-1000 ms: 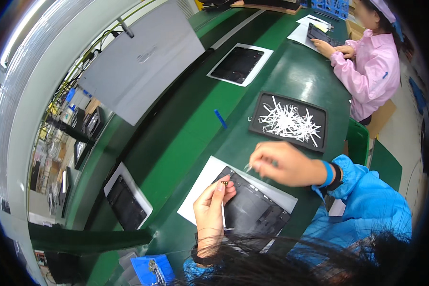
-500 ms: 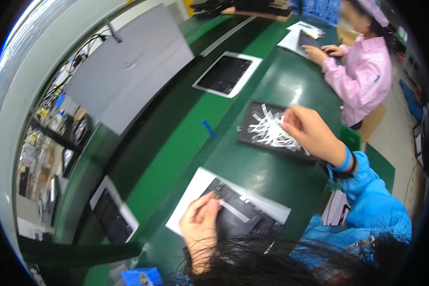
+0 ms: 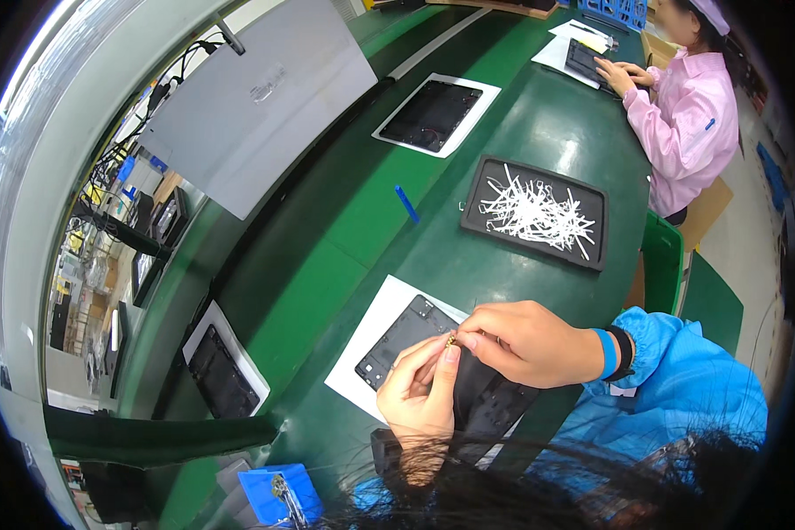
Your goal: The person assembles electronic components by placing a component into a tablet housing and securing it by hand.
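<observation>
My left hand [image 3: 420,389] is closed, with thumb and fingers pinching a small gold-coloured part [image 3: 451,339]. From the right, my right hand [image 3: 530,343] meets it, its closed fingertips at the same part. How much of the part lies inside the fingers is hidden. Under both hands is a flat black panel [image 3: 399,340] with small fittings along its edge, partly covered by them. The panel rests on a white sheet [image 3: 355,375]. Beyond my hands, a shallow black tray [image 3: 594,205] holds a loose heap of thin white strips [image 3: 534,210].
Further black panels on white sheets lie at the far middle [image 3: 428,115] and left [image 3: 227,371]. A blue stick [image 3: 406,203] stands out on the green surface. A blue box [image 3: 261,495] is near the lower edge. A co-worker in pink [image 3: 685,115] handles a black panel at far right.
My right hand has left the tray and come down to my left hand's fingertips. The white strip that showed in my left hand is no longer visible. The view has shifted slightly.
</observation>
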### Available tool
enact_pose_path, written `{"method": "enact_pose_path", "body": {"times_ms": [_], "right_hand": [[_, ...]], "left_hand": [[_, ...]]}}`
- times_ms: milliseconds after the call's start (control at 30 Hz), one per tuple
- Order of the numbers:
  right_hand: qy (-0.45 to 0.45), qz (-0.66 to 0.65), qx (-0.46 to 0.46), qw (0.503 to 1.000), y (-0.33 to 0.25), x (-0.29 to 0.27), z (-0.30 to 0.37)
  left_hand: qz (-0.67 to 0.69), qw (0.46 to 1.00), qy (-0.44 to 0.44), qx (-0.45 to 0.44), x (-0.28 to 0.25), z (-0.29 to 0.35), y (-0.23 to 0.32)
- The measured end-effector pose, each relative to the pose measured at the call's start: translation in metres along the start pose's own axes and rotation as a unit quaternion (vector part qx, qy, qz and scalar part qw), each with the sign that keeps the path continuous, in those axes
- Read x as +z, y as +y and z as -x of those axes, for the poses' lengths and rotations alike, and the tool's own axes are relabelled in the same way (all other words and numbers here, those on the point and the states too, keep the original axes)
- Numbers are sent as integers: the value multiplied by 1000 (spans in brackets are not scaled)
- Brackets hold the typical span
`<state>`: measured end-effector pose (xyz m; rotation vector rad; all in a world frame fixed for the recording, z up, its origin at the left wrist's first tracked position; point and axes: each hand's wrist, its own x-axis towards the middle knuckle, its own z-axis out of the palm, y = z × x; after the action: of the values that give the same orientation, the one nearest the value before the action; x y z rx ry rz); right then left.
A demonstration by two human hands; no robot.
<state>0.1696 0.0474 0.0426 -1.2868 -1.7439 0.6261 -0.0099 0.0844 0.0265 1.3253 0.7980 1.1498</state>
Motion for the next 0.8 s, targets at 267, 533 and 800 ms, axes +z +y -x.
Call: {"method": "enact_pose_path", "body": {"times_ms": [267,533,800], "right_hand": [[21,58,30,998,3,-5,8],[-16,57,22,998,-4,-8,6],[20,123,59,990,21,-40,10]], "left_hand": [[53,997,-8,-56,0,-1,0],[14,999,-29,-32,0,-4,-7],[48,997,27,-46,-10,-9,-1]]}}
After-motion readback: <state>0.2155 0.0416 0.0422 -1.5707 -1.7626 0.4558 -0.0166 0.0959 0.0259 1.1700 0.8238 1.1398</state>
